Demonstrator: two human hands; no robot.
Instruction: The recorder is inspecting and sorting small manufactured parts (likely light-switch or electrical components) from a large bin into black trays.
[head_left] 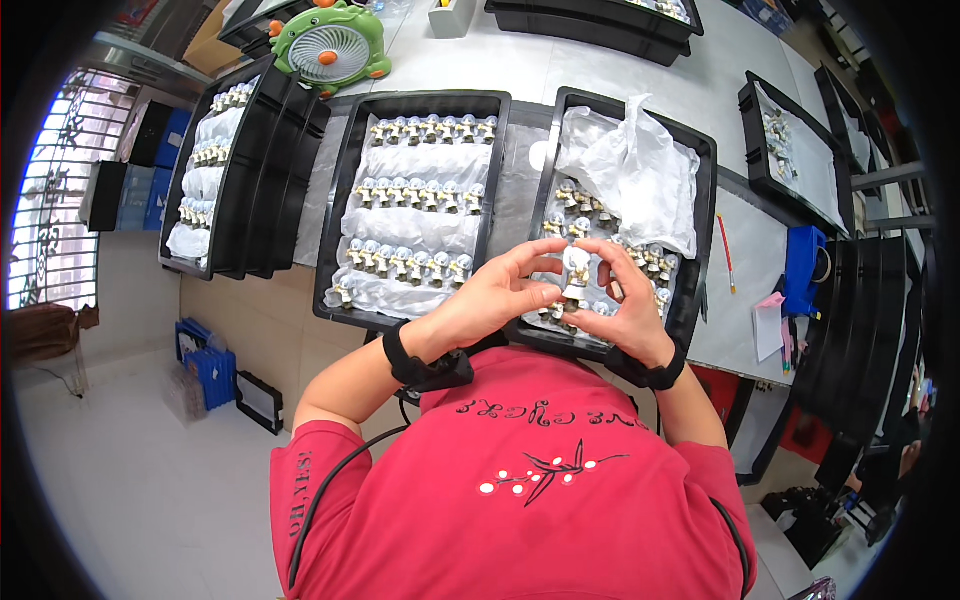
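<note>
A small white-and-gold figurine [576,272] stands upright between my two hands, above the right-hand black tray [708,200]. My left hand [505,292] pinches it from the left with thumb and forefinger. On the other side, my right hand [630,305] grips it with its fingers curled round. Below and behind my hands, several similar figurines [655,262] lie in that tray, partly covered by crumpled white tissue sheet [640,170]. To the left, a second black tray [430,97] carries rows of the same figurines [420,192] on white padding.
Stacked black trays [285,170] stand at the far left, beside a green animal-shaped fan [330,52]. More black trays [600,35] sit along the back and right. A red pencil [726,255], a paper pad [768,328] and a blue holder [802,270] are at the right.
</note>
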